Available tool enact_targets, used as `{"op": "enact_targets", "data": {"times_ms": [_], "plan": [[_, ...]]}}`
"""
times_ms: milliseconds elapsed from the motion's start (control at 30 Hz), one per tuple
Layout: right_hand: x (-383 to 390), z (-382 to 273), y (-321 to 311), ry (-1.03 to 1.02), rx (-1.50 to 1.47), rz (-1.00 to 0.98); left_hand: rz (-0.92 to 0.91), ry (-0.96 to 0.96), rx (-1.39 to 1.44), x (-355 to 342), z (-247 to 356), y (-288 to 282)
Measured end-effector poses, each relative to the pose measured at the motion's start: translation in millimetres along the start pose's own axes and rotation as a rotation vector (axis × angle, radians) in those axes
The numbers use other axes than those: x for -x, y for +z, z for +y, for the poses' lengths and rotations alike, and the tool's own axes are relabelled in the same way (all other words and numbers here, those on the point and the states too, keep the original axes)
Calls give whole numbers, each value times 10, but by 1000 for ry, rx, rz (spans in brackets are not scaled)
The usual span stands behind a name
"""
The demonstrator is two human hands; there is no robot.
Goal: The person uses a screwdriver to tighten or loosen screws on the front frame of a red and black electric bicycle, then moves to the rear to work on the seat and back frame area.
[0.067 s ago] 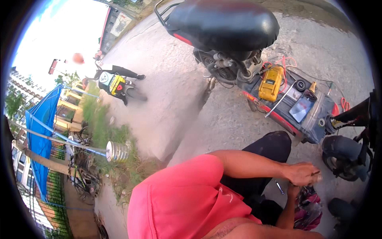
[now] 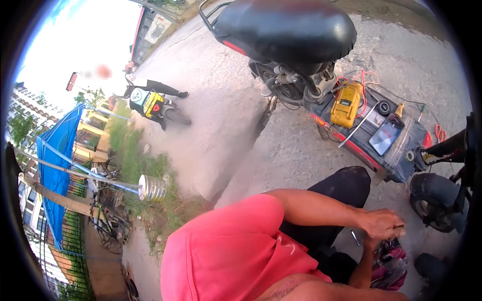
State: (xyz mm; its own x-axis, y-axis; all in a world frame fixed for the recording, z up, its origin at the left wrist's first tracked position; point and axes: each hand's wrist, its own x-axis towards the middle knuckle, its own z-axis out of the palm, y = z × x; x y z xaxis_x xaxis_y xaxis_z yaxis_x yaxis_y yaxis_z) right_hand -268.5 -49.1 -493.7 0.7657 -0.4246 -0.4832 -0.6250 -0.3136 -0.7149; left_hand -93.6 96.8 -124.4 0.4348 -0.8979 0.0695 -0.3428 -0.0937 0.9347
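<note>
My left hand [image 2: 382,223] is closed, with a small dark piece [image 2: 398,227] showing at its fingertips; I cannot make out what it is. Just below it is my right hand [image 2: 370,244], its fingers mostly covered by the left hand and blurred. Against the right hand lies a clear plastic bag [image 2: 390,266] with pink and dark contents. A small shiny metal tool [image 2: 355,237], like a wrench, rests on the ground beside my wrists.
A scooter with a black seat [image 2: 286,30] stands ahead. Its footboard [image 2: 399,170] carries a yellow meter-like device [image 2: 346,104], a phone [image 2: 385,134], a long metal rod [image 2: 359,125], a black ring [image 2: 383,107] and red cables. The front wheel [image 2: 432,195] is right of my hands. Farther left, a person is by another scooter [image 2: 145,103].
The view has shifted slightly, so the surroundings sit a little lower and to the right. My hands stay close together, with the left hand's fingers slightly moved.
</note>
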Motion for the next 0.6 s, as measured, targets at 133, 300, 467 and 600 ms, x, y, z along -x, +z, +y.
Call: {"op": "enact_targets", "data": {"times_ms": [133, 300, 467, 600], "plan": [[-82, 103, 158, 56, 35, -49, -45, 75, 12, 54, 87, -7], [-165, 160, 255, 81, 67, -109, 35, 97, 34, -31, 26, 40], [-285, 171, 308, 95, 106, -148, 3, 77, 45, -94, -40, 25], [-314, 118, 335, 95, 144, -168, 11, 69, 48, -93, -15, 11]]}}
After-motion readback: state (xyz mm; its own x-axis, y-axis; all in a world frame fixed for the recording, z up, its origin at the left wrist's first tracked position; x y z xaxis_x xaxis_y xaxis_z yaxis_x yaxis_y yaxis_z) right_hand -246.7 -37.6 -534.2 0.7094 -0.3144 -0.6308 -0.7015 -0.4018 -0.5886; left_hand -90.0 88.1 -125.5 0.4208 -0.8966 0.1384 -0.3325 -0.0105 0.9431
